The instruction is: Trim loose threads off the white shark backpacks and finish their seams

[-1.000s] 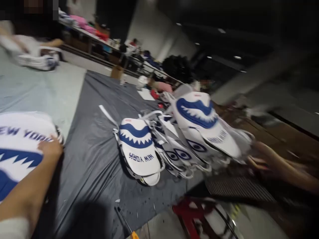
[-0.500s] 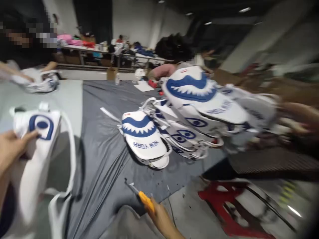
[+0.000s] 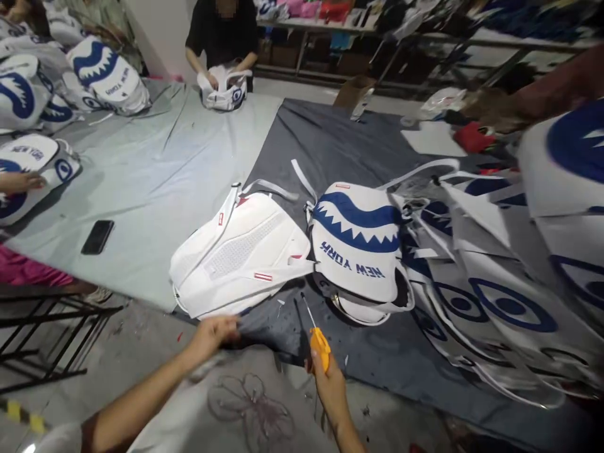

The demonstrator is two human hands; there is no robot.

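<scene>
My right hand point(image 3: 328, 380) grips an orange-handled tool point(image 3: 320, 347) with a thin metal shaft and dark tip, pointing away from me over the dark table cover. My left hand point(image 3: 214, 336) is just below the near edge of a white backpack point(image 3: 250, 255), its fingers curled together; whether they hold anything is hidden. That backpack lies with its padded back and straps upward. Against its right side rests another white backpack point(image 3: 356, 236), showing blue wavy teeth and "NEW YORK" lettering.
More backpacks with eye prints point(image 3: 512, 305) are heaped at right. A black phone point(image 3: 97, 237) lies on the pale cover point(image 3: 141, 182). Across the table a person in black point(image 3: 221, 38) handles a bag. Further bags point(image 3: 111, 75) and another person's hand point(image 3: 21, 182) are at left.
My view has swung left. The backpack my left hand held up now lies on the table with its back upward. The tool is still in my right hand.
</scene>
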